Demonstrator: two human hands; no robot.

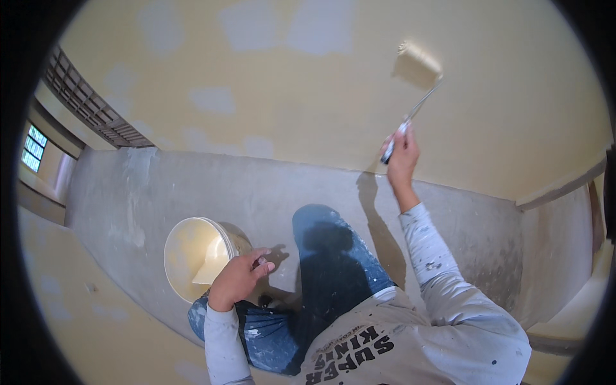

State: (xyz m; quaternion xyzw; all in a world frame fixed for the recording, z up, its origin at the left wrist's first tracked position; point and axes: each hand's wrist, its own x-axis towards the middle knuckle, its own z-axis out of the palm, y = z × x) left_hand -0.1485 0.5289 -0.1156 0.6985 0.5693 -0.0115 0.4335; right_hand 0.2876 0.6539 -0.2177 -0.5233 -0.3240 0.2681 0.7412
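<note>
The right hand [402, 154] was raised toward the far wall [308, 115], and its fingers were closed around the handle of the paint roller [417, 67]. The roller was in the far right part of the scene, with its cream-coloured head to the upper left of its metal rod. The head was at the yellowish wall, but I could not tell whether it was pressed on it. On this wall, mostly at the left, there were several pale patches [321, 25].

The left hand [239, 277] was nearer, beside the right side of the white bucket [239, 240]. Its fingers were partly bent; something small seemed to be between them, but I could not tell what it was, or if they held it. The bucket stood at the left on the grey floor [289, 173], with cream paint [208, 266] inside. Blue trousers [317, 221] with paint spots were to the right of the bucket.
</note>
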